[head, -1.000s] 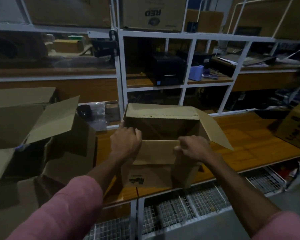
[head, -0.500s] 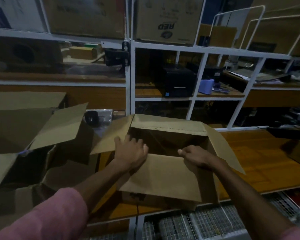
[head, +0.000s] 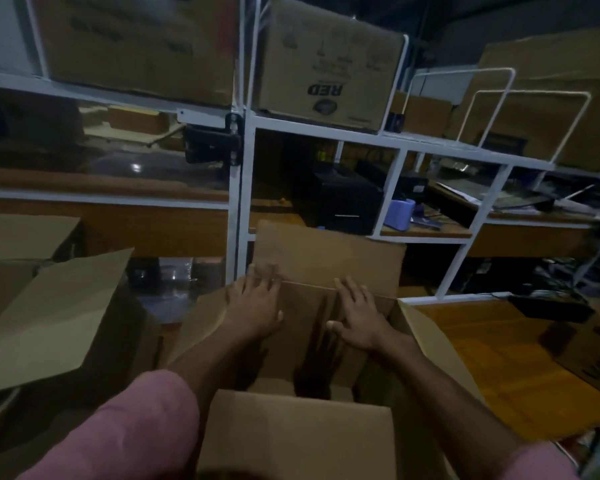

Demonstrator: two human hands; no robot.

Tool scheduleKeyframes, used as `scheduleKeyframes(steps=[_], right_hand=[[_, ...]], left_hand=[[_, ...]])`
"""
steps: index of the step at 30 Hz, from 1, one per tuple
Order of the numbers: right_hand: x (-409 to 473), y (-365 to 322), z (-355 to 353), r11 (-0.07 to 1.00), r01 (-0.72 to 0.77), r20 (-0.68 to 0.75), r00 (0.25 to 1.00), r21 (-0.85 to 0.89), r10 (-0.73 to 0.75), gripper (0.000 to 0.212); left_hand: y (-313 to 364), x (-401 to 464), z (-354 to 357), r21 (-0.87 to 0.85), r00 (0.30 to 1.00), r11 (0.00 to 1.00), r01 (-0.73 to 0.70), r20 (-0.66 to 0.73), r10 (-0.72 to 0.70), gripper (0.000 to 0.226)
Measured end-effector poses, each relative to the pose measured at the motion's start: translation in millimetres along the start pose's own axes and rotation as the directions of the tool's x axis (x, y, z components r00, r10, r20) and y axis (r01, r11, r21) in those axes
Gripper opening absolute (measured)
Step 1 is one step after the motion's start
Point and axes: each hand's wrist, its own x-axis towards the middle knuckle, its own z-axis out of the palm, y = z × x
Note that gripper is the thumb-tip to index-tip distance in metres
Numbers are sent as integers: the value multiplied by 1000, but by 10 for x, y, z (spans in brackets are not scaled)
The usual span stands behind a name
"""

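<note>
An open brown cardboard box [head: 329, 258] stands on the wooden workbench [head: 492, 355] right in front of me, all flaps spread outward. Both arms reach down into it. My left hand [head: 257, 306] lies flat with spread fingers against the far inner wall, near the fold of the far flap. My right hand [head: 359, 317] presses flat on the same wall a little to the right, fingers straight. The near flap [head: 298, 434] hangs toward me and hides the box's front. The box's floor is in shadow.
A second open cardboard box [head: 52, 317] with a raised flap sits at the left. A white metal rack [head: 243, 188] behind carries boxes, one marked RED [head: 326, 64], and a black printer [head: 340, 202]. Another box [head: 589, 344] stands at the right on the bench.
The near flap, held at the box's top before, now hangs open toward me. Both hands have gone from the flap's edge down into the box and lie flat on its far wall.
</note>
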Motion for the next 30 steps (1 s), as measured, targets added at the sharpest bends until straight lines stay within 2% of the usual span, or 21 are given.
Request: scheduleKeyframes(steps=[2,5,10,15,18,21,23,25,27,30], right_hand=[[135,59,55,1000,-1,10,1000,-15,1,88],[296,106,168,999,-8,-9,1000,-43,8,84],[491,29,302,997,-60,-212,976,-43,50,47],[608,19,373,992,-81,-261,964,-98,53,45],[613,41,317,993,-68,-183,982,-101,49,51],[536,129,214,998,-11,2,1000,-64,11,84],[424,206,206,999,17,47,999,-42,-15,92],[233,230,220,999,32,63,998,-9,-31,83],[-35,199,211,995,74,78,994,60,-79,65],[-511,146,142,982,92,134,984,166,-115,39]], left_hand=[[-6,85,55,22,1000,999,25,6,-26,86],[45,84,153,84,997,995,55,-55,-50,83],[83,107,190,80,990,993,91,-115,-81,80],[99,108,205,102,988,989,107,-124,-95,77],[95,112,197,104,987,989,108,-130,-94,75],[91,90,183,94,988,991,99,-129,-87,75],[82,73,168,79,990,993,84,-122,-73,74],[72,43,123,50,994,997,59,-95,-54,74],[60,8,80,22,998,1000,22,-59,-21,71],[137,-149,34,16,999,1000,7,-31,-7,53]])
